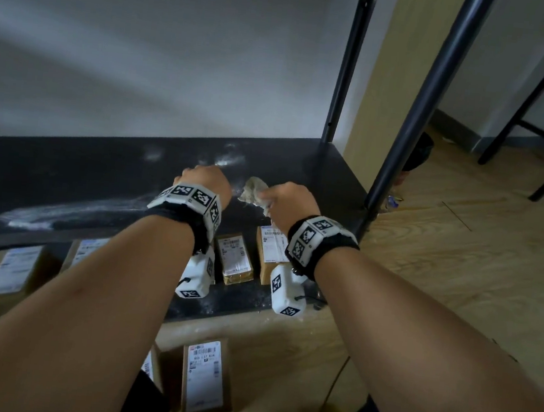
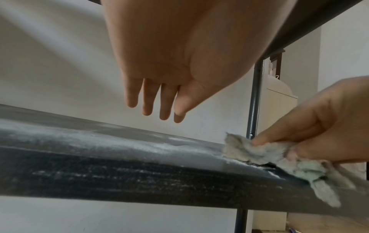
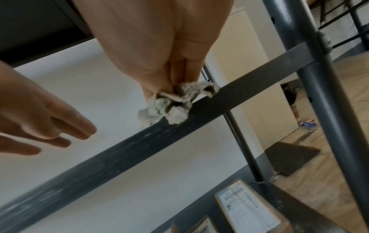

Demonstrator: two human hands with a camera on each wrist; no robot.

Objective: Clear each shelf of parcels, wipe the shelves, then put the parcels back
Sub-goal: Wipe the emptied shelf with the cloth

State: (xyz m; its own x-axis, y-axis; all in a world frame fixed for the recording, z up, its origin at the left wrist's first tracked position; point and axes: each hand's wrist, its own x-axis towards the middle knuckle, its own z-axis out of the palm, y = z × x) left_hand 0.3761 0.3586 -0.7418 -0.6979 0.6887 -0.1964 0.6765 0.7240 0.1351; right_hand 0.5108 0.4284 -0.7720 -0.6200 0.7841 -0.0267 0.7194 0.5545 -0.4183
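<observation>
A black shelf carries white dust streaks and no parcels. My right hand pinches a crumpled grey rag that touches the shelf near its right end; the pinch shows closely in the right wrist view, rag below the hand. Left of the rag my left hand hovers just above the shelf. Its fingers are straight and hold nothing. Brown parcels with white labels lie on the lower shelf and one lies on the floor.
Dark metal uprights stand at the shelf's right end, close to my right hand. A white wall backs the shelves. More parcels lie on the lower shelf at left. A dark stool frame stands on the wood floor at far right.
</observation>
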